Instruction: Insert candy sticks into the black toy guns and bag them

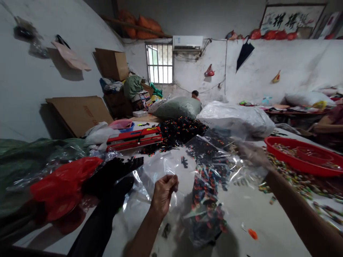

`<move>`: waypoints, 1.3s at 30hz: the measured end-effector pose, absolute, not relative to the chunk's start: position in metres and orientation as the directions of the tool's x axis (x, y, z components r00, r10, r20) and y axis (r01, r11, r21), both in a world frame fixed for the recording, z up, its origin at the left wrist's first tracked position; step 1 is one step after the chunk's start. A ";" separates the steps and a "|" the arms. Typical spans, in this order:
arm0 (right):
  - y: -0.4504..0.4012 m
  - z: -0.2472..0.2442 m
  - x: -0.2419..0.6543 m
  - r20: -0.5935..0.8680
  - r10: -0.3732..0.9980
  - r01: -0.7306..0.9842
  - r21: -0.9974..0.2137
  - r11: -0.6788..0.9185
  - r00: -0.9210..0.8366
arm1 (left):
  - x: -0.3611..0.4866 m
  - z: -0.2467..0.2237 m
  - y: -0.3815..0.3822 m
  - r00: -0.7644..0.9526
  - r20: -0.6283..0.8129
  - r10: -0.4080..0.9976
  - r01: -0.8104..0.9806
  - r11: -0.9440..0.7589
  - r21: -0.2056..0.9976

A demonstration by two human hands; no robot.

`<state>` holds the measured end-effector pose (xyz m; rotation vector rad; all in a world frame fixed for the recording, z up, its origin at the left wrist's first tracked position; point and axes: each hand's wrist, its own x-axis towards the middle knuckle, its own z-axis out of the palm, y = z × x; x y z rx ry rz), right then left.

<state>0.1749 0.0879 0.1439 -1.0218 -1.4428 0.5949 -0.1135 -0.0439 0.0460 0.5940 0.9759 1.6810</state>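
My left hand (164,191) is closed in a pinch just above the white tabletop (238,221). Clear plastic film (158,166) lies around and behind it; what the fingertips hold, if anything, I cannot make out. In front and to the right is a clear plastic bag (206,200) with several small black and orange-red pieces in it. My right hand (253,155) reaches out at the right, beside the crumpled upper part of the clear plastic, its fingers smeared by motion. A black plastic piece (184,161) lies on the table beyond my left hand.
Behind the bag is a heap of black pieces (184,130), with a red box-like thing (136,137) left of it. A red basin (302,155) and scattered multicoloured pieces (289,175) are at right. A red plastic bag (66,185) lies left. Another person's arm (325,123) shows far right.
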 end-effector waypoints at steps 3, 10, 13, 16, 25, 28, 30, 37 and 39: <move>0.078 0.144 0.176 0.502 0.838 0.360 -0.838 0.410 0.213 | -0.107 0.064 -0.035 -0.478 0.062 0.876 -0.413 -0.286 0.865; 0.000 0.156 0.093 0.210 0.868 0.122 -0.948 0.292 -0.450 | -0.035 0.112 -0.019 -0.304 0.534 0.789 0.045 -0.548 0.835; 0.001 0.157 0.096 0.324 0.906 -0.010 -0.943 0.334 -0.274 | -0.022 0.127 -0.020 -0.160 0.551 0.819 -0.040 -0.564 0.825; 0.011 0.154 0.121 0.389 0.912 0.000 -0.920 0.393 -0.131 | -0.030 0.139 -0.018 -0.116 0.370 0.922 -0.315 -0.387 0.867; 0.074 0.103 0.167 0.403 0.906 0.493 -0.819 0.294 0.129 | -0.037 0.130 -0.027 0.216 0.099 0.971 -0.323 -0.025 0.946; 0.103 0.096 0.179 0.167 0.958 0.017 -0.986 0.168 0.232 | -0.048 0.113 -0.001 0.032 0.223 0.974 0.116 -0.225 0.967; 0.112 0.092 0.178 0.085 0.982 -0.128 -0.986 0.107 0.169 | -0.063 0.106 0.030 -0.188 0.300 0.935 0.197 -0.263 0.945; 0.124 0.050 0.151 -0.178 0.980 -0.586 -0.787 -0.193 -0.085 | -0.100 0.081 0.117 -0.405 -0.015 0.914 -0.177 -0.062 0.982; 0.132 0.032 0.147 -0.249 0.965 -0.574 -0.780 -0.250 -0.082 | -0.099 0.068 0.125 -0.317 -0.175 0.932 -0.344 0.059 0.937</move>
